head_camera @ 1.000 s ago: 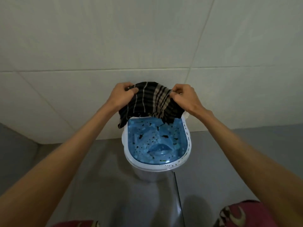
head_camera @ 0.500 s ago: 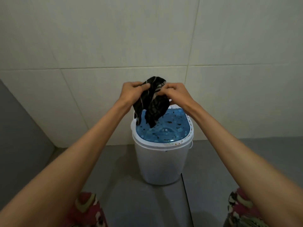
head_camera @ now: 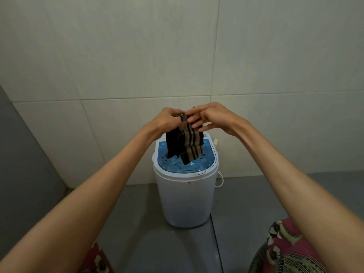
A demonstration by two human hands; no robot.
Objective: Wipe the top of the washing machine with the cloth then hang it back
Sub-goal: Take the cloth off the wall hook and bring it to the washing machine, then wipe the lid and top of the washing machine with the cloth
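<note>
Our left hand (head_camera: 167,121) pinches the bunched cloth (head_camera: 185,143) above the washer's (head_camera: 186,198) blue lid (head_camera: 175,166); our right hand (head_camera: 215,119) touches it with spread fingers.

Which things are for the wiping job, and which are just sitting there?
For the job: cloth, left hand gripping it, right hand touching it, washing machine, its blue lid.
Just there: white cord, tiled wall, grey floor.

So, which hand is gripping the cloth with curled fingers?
The left hand: its fingers curl round the top of the cloth, while the right hand lays fairly straight fingers against it.
</note>
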